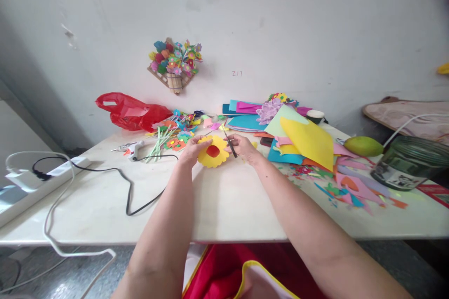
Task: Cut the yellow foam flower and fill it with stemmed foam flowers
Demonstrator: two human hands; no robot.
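Observation:
A yellow foam flower (220, 159) with a scalloped rim and a red round centre is pinched at its left edge by my left hand (191, 150). My right hand (242, 146) is closed on a pair of dark scissors (230, 145), just right of the flower. The scissor blades point up and away from me; whether they touch the flower's edge I cannot tell. Both hands are above the middle of the white table (238, 210).
On the left lie a glue gun (133, 150), its black cord (129, 191), a power strip (52, 177) and pale green sticks (159, 144). A red plastic bag (131, 112) is behind. Foam sheets (308, 142), scraps (351, 189) and a glass jar (407, 163) are on the right.

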